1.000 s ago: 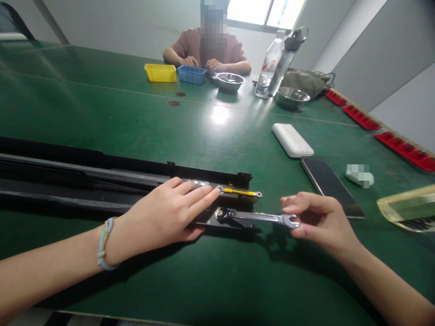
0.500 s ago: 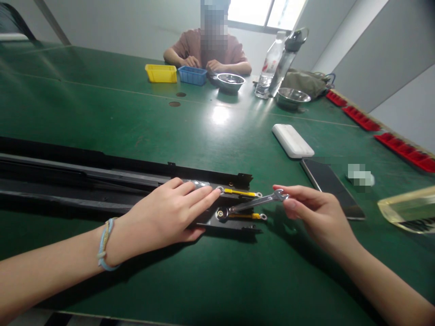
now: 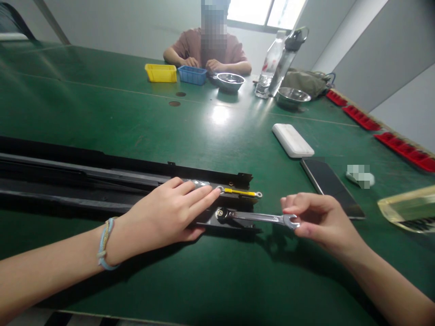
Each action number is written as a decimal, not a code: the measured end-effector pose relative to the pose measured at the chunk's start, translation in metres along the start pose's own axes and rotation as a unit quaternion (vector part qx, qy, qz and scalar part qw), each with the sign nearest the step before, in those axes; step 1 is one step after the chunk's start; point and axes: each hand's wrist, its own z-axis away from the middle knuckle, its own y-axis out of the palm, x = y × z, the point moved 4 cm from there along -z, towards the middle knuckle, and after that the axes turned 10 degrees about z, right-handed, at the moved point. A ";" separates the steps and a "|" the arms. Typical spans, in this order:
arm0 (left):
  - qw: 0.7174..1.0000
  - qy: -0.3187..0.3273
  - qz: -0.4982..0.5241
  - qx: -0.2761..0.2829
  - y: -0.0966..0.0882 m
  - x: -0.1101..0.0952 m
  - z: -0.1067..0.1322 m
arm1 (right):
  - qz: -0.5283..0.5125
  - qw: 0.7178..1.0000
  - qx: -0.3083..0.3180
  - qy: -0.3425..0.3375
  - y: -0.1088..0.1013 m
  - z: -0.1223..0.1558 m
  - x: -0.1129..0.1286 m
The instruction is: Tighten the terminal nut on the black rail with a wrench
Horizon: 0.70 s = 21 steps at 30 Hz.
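Note:
My right hand (image 3: 321, 219) pinches the open-jaw end of a shiny combination wrench (image 3: 260, 218) between thumb and fingers. The ring end of the wrench sits around a fastener (image 3: 220, 213) near the right end of a long black metal channel (image 3: 210, 171). My left hand (image 3: 173, 206) lies across the channel with its fingers stretched out, fingertips beside a yellow wire with ring terminals (image 3: 241, 192). The wire's free ring juts past the channel's end. What lies beneath my left palm is hidden.
Right of the channel lie a white power bank (image 3: 292, 141) and a dark phone (image 3: 331, 188). Across the green table sits a person (image 3: 234, 47), behind a yellow bin (image 3: 161, 73), a blue bin (image 3: 192, 75) and a metal bowl (image 3: 230, 81). Bottles (image 3: 270, 68) stand at the back right.
My right hand has swung the wrench's free end toward me and slightly right, its ring end staying on the fastener. The wrench now covers the nearer yellow wire. My left hand keeps its place.

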 end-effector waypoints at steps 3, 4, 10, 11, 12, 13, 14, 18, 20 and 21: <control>1.000 0.000 0.003 -0.003 0.001 0.001 -0.002 | -0.018 0.998 0.055 -0.034 0.006 0.001 0.002; 1.000 0.001 0.004 -0.005 0.001 0.001 -0.002 | -0.018 0.997 0.067 -0.044 0.007 0.001 0.002; 1.000 0.005 0.004 -0.011 0.003 -0.001 -0.003 | -0.010 0.996 0.079 -0.049 0.006 0.001 0.000; 1.000 0.005 0.003 -0.010 0.003 -0.001 -0.003 | -0.009 0.996 0.074 -0.042 0.005 0.000 -0.001; 1.000 0.005 0.003 -0.010 0.002 -0.001 -0.003 | -0.006 0.997 0.066 -0.034 0.004 0.000 -0.001; 1.000 0.004 0.002 -0.009 0.002 -0.001 -0.003 | -0.001 0.998 0.054 -0.025 0.003 0.000 -0.001; 1.000 0.003 0.001 -0.008 0.002 -0.001 -0.002 | 0.006 0.999 0.037 -0.013 0.001 0.000 -0.001; 1.000 0.001 -0.003 -0.006 0.000 0.000 0.000 | 0.050 0.997 -0.047 0.041 -0.004 -0.001 -0.002; 1.000 0.000 -0.002 -0.006 -0.001 0.000 0.001 | 0.061 0.992 -0.078 0.073 -0.005 -0.001 -0.003; 1.000 0.000 -0.002 -0.005 -0.002 -0.001 0.002 | 0.064 0.990 -0.090 0.089 -0.005 0.000 -0.004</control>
